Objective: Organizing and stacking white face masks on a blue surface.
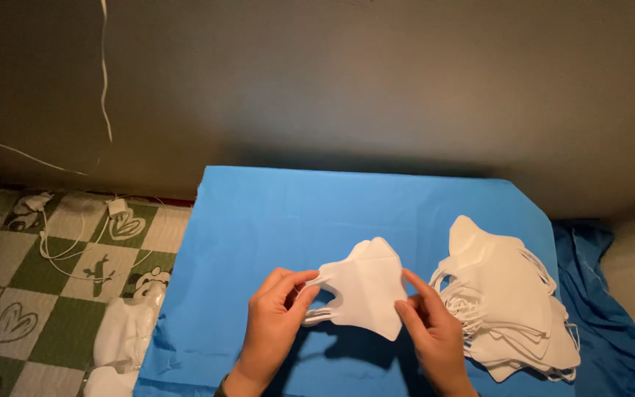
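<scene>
Head view looks down on a smooth blue sheet (273,213) spread flat below a dim, plain wall (376,81). Beside it lies a green-and-cream checked cloth (9,272) with a white cable (67,250). Both hands pinch a folded white mask (365,290) above the sheet: the left hand (277,320) at its ear loop, the right hand (431,327) at its edge. A stack of like masks (508,298) lies just right.

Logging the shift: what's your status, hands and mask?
Left hand and right hand both pinch folded white face mask. Above blue sheet. Mask stack right, apart.
</scene>
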